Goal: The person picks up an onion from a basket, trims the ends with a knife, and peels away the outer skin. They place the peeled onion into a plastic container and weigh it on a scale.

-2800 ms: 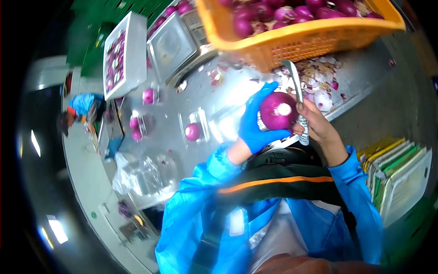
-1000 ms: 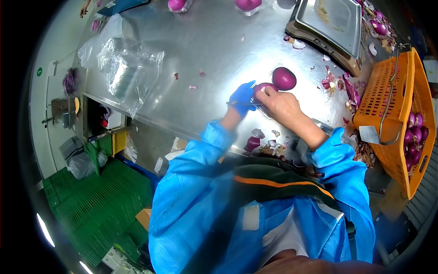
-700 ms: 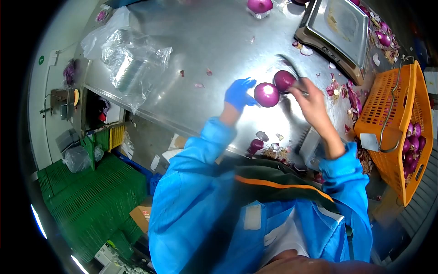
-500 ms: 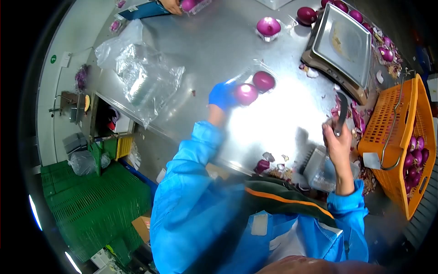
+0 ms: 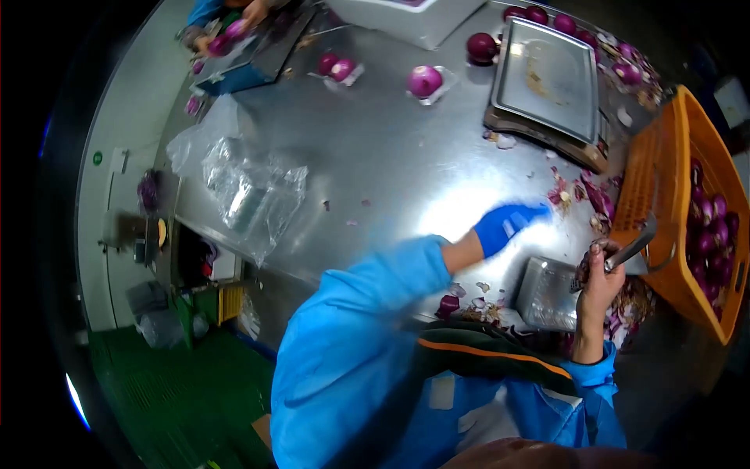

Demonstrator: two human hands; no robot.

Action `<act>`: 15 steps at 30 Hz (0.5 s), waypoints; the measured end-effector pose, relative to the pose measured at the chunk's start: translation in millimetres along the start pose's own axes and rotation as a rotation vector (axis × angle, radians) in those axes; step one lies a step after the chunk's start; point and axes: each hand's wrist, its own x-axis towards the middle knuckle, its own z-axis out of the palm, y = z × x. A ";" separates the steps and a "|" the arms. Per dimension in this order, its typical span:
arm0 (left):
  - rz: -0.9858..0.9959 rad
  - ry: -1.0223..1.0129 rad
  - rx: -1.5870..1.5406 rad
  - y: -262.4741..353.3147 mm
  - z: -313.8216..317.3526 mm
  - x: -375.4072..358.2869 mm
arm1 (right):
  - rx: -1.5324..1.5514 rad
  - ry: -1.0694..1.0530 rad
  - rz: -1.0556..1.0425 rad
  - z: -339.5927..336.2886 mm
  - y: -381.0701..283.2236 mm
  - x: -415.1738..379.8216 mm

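My left hand (image 5: 508, 227), in a blue glove, is over the metal table, fingers stretched toward the right and blurred at the tips. Nothing shows in it. Closed around a knife (image 5: 637, 244) with a curved blade is my bare right hand (image 5: 598, 281), near the orange crate. Between and below the hands lies a clear plastic tray (image 5: 544, 293). Farther off, two red onions (image 5: 336, 67) sit together on a clear tray, and a single peeled onion (image 5: 425, 81) sits on another.
A weighing scale (image 5: 547, 78) stands at the back right, with onions behind it. The orange crate (image 5: 656, 164) at the right holds several onions. Onion skins (image 5: 598, 195) litter the table. Plastic bags (image 5: 250, 187) lie at left. A co-worker's hands (image 5: 254, 14) hold onions at the far left.
My left hand has left the tray with two onions and swung right, toward my body. A similar tray now stands farther away. My right hand still holds the knife. The view has shifted.
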 end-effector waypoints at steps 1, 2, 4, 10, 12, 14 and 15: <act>0.078 -0.237 0.116 35.2 28.8 -5.4 | 0.031 0.033 -0.004 -6.5 -6.8 -3.0; 0.096 -0.462 0.562 23.5 68.0 -11.9 | 0.060 0.075 -0.011 -14.4 -14.1 -5.5; 0.092 -0.622 0.762 39.2 105.8 -21.4 | 0.125 0.131 -0.028 -34.3 -20.4 -10.4; -0.243 -1.068 1.241 28.7 147.8 -26.1 | -0.156 0.226 -0.165 -94.0 5.5 -30.2; -0.076 -0.874 1.228 36.8 140.1 -31.9 | 0.039 0.287 -0.040 -103.5 11.4 -37.1; -0.039 -0.849 1.224 46.7 141.3 -32.4 | 0.188 0.325 0.062 -108.9 2.9 -45.2; -0.024 -0.833 1.222 53.3 142.4 -29.4 | 0.231 0.319 0.102 -112.6 -2.8 -48.5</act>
